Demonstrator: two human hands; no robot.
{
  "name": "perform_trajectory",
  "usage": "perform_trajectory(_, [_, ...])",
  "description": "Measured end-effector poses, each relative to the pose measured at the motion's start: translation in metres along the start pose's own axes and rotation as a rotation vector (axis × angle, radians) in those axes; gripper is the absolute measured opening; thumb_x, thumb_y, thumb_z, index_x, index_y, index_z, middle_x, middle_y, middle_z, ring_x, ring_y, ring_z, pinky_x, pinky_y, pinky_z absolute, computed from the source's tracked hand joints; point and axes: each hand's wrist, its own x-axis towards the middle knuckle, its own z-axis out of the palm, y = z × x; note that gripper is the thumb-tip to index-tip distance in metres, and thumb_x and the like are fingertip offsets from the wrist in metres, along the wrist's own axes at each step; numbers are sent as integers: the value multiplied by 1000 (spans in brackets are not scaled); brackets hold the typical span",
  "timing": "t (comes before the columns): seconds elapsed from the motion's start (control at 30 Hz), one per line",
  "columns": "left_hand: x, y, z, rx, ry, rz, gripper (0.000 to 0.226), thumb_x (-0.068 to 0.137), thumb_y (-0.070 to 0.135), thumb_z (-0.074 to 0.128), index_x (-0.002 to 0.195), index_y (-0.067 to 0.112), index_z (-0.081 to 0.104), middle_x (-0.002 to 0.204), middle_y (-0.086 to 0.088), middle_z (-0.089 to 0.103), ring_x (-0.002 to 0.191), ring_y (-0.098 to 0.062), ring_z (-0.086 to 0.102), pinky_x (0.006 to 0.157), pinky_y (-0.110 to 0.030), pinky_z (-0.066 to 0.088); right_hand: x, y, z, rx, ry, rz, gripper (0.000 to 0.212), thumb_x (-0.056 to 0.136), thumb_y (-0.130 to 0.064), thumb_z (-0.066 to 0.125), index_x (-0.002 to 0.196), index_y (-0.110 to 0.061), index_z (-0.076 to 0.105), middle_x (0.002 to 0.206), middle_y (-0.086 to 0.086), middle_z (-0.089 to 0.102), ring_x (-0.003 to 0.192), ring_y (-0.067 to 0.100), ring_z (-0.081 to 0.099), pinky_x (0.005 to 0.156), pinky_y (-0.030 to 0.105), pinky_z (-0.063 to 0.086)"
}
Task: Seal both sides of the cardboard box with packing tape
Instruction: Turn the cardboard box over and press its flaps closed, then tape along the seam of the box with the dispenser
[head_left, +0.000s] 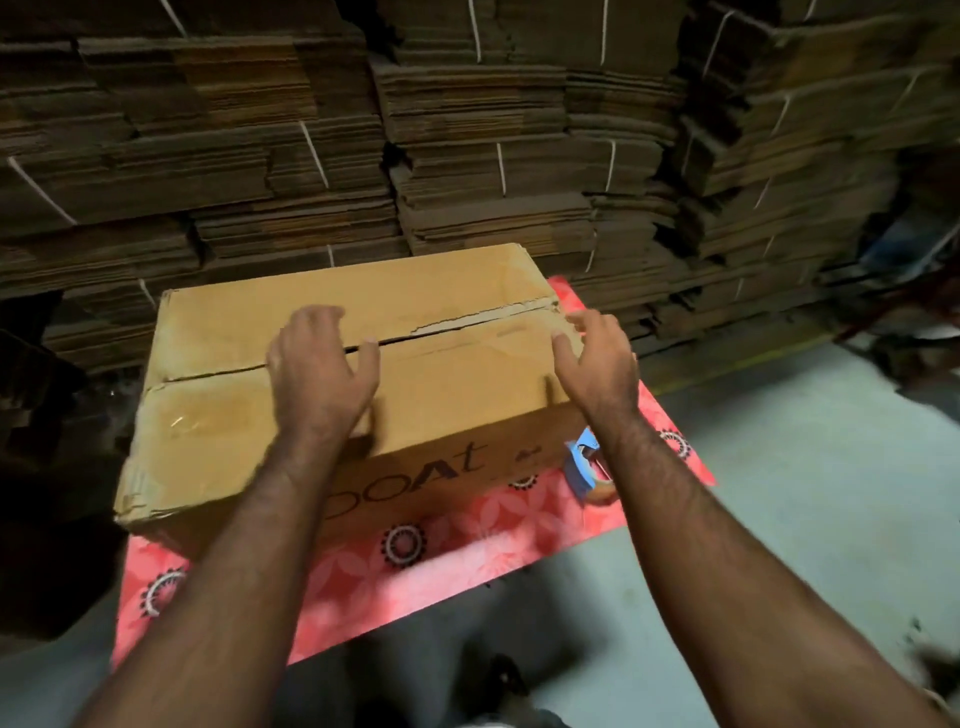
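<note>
Fingers of both hands, left hand (319, 364) and right hand (597, 358), are spread open over a closed cardboard box (249, 415), set on a pink mat (467, 535) before stacked flattened cartons (467, 130).

The picture is dim, with a warm brown look. The top of the cardboard box (332, 332) is the brightest spot, with a small shiny glare near its left end. Left of the box it is almost black. The stacks of flat cardboard (467, 130) behind the box bend at the edges. Everything looks a bit blurry.
</note>
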Motion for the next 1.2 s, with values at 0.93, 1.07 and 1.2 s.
perform_trajectory(0.93, [-154, 171, 165, 113, -395, 418, 18, 88, 31, 52, 90, 19, 64, 94, 0, 61, 88, -26, 58, 69, -41, 41, -65, 200, 87, -89, -643, 48, 39, 87, -16, 64, 121, -6, 47, 112, 18, 65, 101, 36, 64, 77, 38, 48])
perform_trajectory(1.07, [-154, 177, 173, 99, -413, 422, 18, 87, 31, 52, 90, 19, 65, 93, 0, 62, 89, -27, 59, 68, -41, 42, -60, 215, 78, -34, -589, 95, 38, 84, -11, 62, 117, -7, 44, 104, 16, 66, 94, 36, 65, 73, 37, 47])
perform_trajectory(1.2, [-147, 198, 181, 41, -397, 412, 19, 87, 30, 52, 87, 17, 65, 89, -1, 61, 86, -28, 60, 66, -41, 45, -43, 238, 41, 149, -521, 150, 45, 78, -10, 68, 118, -12, 46, 112, 9, 60, 98, 32, 59, 80, 37, 47])
